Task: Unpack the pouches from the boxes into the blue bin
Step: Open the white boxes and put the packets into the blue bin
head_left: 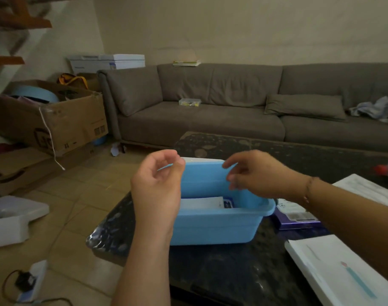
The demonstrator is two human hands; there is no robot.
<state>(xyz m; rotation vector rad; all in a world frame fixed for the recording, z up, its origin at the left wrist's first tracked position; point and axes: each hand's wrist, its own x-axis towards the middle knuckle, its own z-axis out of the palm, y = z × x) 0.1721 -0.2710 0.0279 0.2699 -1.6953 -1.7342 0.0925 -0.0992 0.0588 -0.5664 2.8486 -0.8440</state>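
Note:
A blue bin (213, 226) stands on the dark speckled table (221, 268). White pouches (201, 202) lie flat inside it, with a dark blue one (228, 203) beside them. My left hand (157, 184) hovers over the bin's left end, fingers loosely curled, holding nothing. My right hand (252, 173) hangs above the bin's right half with relaxed fingers, also empty. A white box (343, 272) lies at the table's near right corner, another white box (369, 188) behind my right forearm. A purple box (296, 217) sits just right of the bin.
A grey sofa (232, 111) runs behind the table. Cardboard boxes (51, 120) stand at the left on the tiled floor. A white foam piece (11, 217) and a charger with cable (25, 281) lie on the floor near left. A red-capped bottle (387, 167) lies at the table's right edge.

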